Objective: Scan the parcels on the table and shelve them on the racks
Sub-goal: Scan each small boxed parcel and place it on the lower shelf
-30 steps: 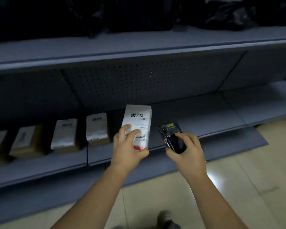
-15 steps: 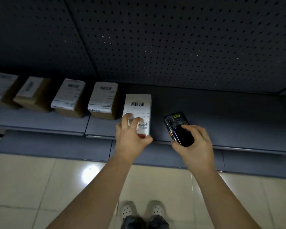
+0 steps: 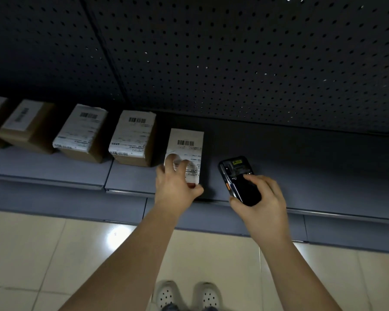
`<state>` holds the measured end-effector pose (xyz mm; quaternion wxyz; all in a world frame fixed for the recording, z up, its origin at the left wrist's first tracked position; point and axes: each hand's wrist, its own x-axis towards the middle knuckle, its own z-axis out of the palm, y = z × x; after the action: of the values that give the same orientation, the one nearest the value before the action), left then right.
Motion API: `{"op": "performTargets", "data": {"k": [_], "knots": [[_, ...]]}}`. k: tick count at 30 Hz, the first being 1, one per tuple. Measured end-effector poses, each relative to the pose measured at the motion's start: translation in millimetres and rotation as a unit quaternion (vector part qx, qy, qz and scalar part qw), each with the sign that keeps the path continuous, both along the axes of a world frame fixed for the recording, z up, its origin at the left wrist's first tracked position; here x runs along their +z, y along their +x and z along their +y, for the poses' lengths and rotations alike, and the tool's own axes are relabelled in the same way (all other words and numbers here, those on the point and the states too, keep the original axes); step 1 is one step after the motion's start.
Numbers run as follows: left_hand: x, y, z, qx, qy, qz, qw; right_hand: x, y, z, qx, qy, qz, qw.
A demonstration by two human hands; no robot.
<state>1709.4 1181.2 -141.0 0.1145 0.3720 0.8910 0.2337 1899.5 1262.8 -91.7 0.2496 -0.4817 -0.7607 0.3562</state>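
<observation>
Centre frame: a person's left grip point(image 3: 175, 187) holds a parcel point(image 3: 186, 144) by its near end at the shelf point(image 3: 301, 171), just right of a row of boxes point(image 3: 135, 135); the right grip point(image 3: 261, 198) clasps a scanner point(image 3: 238, 180). Best set flat, label up, in line, before letting go
</observation>
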Motion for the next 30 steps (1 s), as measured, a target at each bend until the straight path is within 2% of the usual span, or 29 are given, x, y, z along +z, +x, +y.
{"op": "performTargets", "data": {"k": [10,18,24,30], "knots": [[-1,-12,29,-0.001,-0.013,0.0,1.0,-6,2,2,-0.007,0.024,-0.015,1.0],[15,-17,22,-0.049,-0.019,-0.001,0.999,5,5,-3,-0.008,0.017,-0.009,1.0],[74,-22,-23,-0.102,0.074,0.039,0.991,49,6,-21,-0.001,0.018,0.009,1.0],[170,-36,-91,-0.097,0.134,0.066,0.984,116,-3,-73,0.014,0.048,0.045,0.998]]}}
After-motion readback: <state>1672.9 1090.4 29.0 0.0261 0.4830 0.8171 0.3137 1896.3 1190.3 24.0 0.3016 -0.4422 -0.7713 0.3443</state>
